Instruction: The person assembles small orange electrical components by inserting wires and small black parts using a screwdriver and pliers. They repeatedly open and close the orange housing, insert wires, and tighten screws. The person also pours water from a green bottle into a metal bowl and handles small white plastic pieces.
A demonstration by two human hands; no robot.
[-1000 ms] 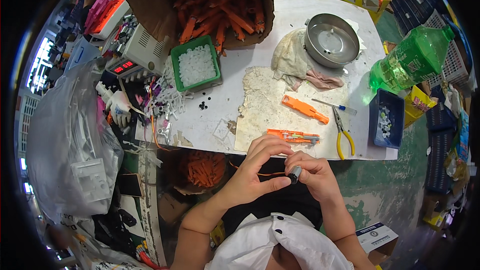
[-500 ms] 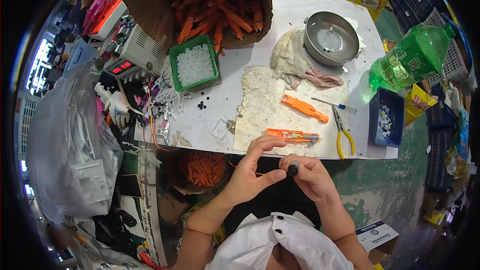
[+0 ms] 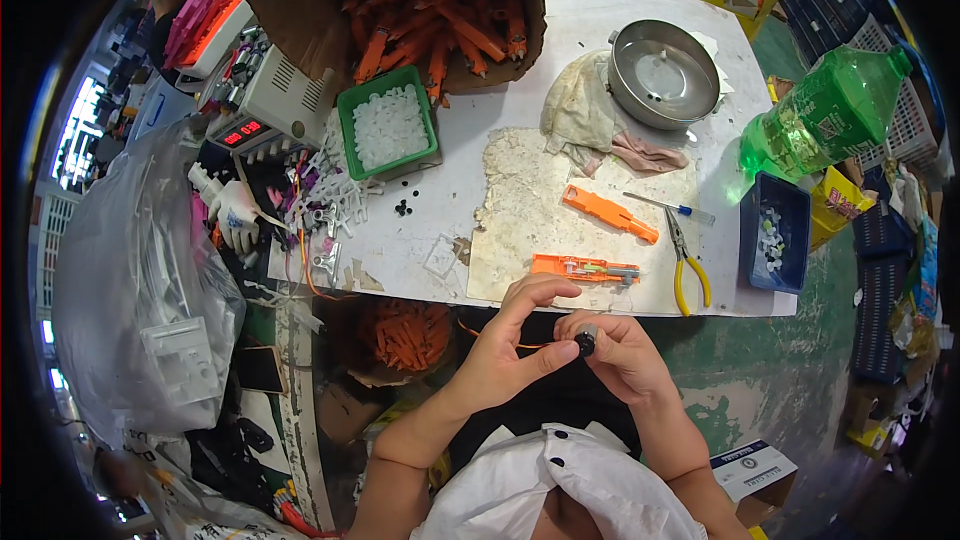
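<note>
Close to my body, just off the table's near edge, my right hand point(image 3: 625, 355) is closed around a small grey-and-black cylindrical part point(image 3: 586, 340), its end pointing up. My left hand point(image 3: 510, 350) is beside it, fingers apart and curved, its thumb tip at the part. A thin orange wire point(image 3: 470, 328) runs to my left hand; where it ends is hidden. Beyond my fingers lies an opened orange casing half point(image 3: 585, 269) with small parts inside. Farther up rests an orange cover point(image 3: 610, 214). Right of them are yellow-handled pliers point(image 3: 690, 275) and a screwdriver point(image 3: 685, 210).
A metal bowl point(image 3: 663, 75) stands on a rag point(image 3: 580, 110) at the back. A blue bin point(image 3: 775, 235) and a green bottle point(image 3: 825, 115) are right. Left are a green tray point(image 3: 388, 123) of clear pieces, a box point(image 3: 300, 0) of orange parts and a display device point(image 3: 265, 100).
The cylindrical part has tilted slightly in my right fingers, and my left fingertips have shifted a little to the right. The things on the table have not moved.
</note>
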